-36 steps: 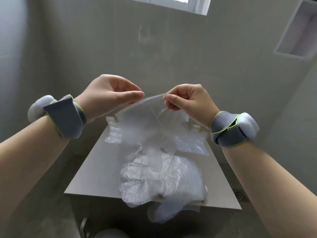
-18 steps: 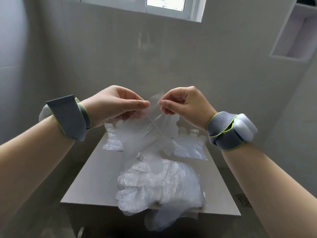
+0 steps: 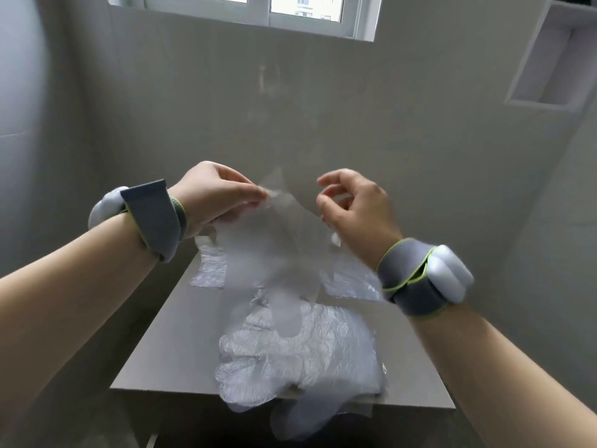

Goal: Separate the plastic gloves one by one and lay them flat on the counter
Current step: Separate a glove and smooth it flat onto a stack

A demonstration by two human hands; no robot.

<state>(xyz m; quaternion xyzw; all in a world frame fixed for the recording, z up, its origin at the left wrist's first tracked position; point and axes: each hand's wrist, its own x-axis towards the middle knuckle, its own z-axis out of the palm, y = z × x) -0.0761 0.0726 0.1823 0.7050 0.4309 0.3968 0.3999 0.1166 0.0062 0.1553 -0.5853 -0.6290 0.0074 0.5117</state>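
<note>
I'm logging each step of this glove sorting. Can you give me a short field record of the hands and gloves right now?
held glove: clear plastic, hangs above the counter, fingers down
left hand: pinches its top edge
right hand: thumb and forefinger parted beside that edge, no grip visible
pile of gloves: at the counter's near edge, overhanging it
flat gloves: one far left, one far right
</note>
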